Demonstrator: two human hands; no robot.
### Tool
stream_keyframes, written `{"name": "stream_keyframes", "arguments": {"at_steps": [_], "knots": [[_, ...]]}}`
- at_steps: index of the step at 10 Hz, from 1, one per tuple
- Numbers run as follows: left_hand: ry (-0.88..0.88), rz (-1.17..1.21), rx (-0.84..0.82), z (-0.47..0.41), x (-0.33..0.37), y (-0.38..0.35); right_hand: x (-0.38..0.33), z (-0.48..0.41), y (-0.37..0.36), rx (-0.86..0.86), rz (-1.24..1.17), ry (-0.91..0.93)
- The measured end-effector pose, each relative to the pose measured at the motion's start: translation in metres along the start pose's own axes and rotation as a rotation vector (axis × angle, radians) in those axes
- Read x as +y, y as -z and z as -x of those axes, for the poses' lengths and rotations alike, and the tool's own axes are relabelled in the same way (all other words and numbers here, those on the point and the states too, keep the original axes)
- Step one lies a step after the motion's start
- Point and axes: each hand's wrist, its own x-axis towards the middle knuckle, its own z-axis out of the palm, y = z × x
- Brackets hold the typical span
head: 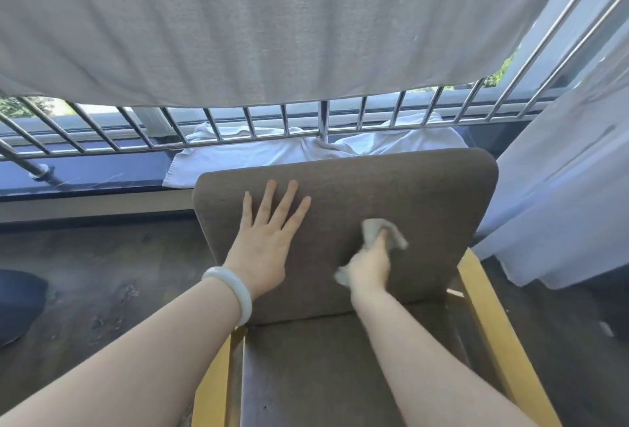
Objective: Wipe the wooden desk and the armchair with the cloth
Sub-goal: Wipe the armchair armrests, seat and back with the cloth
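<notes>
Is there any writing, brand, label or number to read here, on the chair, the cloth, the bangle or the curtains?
None: no word, label, brand or number shows anywhere. The brown fabric armchair, the crumpled grey cloth held in the right hand, the pale smooth bangle, the grey hanging curtain and the white towel on the sill are all plain.

Bare forearms (143, 358), glossy white bangle (242, 297) on the wrist of the left hand (263, 239)

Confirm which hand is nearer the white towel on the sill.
Left. The left hand lies flat high on the backrest, just below the white towel; the right hand, gripping the cloth, sits lower.
</notes>
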Motion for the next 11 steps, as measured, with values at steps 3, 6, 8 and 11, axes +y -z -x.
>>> {"name": "stream_keyframes", "arguments": {"at_steps": [3, 6, 8, 11], "knots": [[-0.328, -0.290, 0.068, 0.022, -0.046, -0.016, 0.069, -0.024, 0.043, 0.143, -0.500, -0.501], [-0.323, -0.404, -0.057, 0.027, -0.002, -0.055, 0.061, 0.008, -0.098, -0.233, -0.568, -0.577], [-0.340, -0.051, -0.290, 0.041, 0.006, -0.077, 0.108, -0.023, -0.003, -0.022, -0.896, -0.803], [1.246, 2.605, 0.157, 0.011, 0.017, -0.087, 0.138, -0.096, 0.031, 0.196, -0.742, -0.686]]}}
